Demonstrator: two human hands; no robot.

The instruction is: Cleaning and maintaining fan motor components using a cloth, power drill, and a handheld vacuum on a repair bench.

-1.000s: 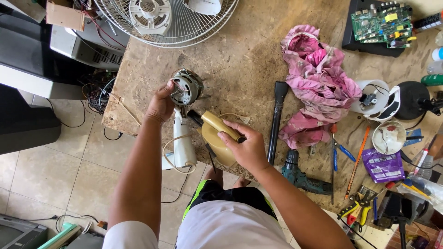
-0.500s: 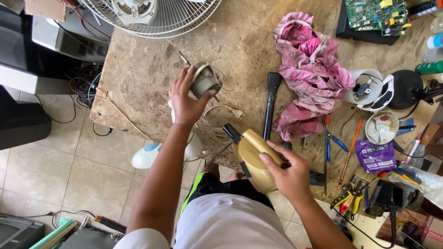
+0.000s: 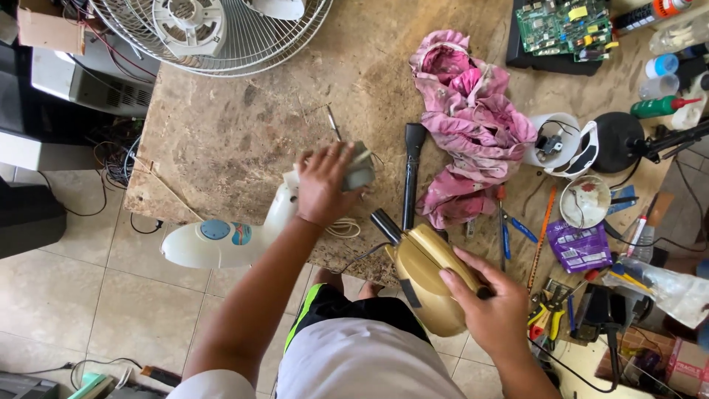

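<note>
Cluttered stone-look counter [image 3: 221, 140] over a tiled floor, left hand [image 3: 323, 185] clamped on a small grey fan motor [image 3: 360, 168] sitting on top (looks dense, best gripped round the body), right hand [image 3: 493, 314] wrapped round a slick, light yellow plastic housing [image 3: 425, 277] off the edge.

Head cam, steep down, workbench [image 3: 221, 140] close-ish

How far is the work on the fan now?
Done: the wire guard lies removed on the bench. In hand: the left hand grips the grey motor above the white fan stand; the right hand holds a yellow tool. Left: the motor is bare, with no blades or guard on it.
</note>
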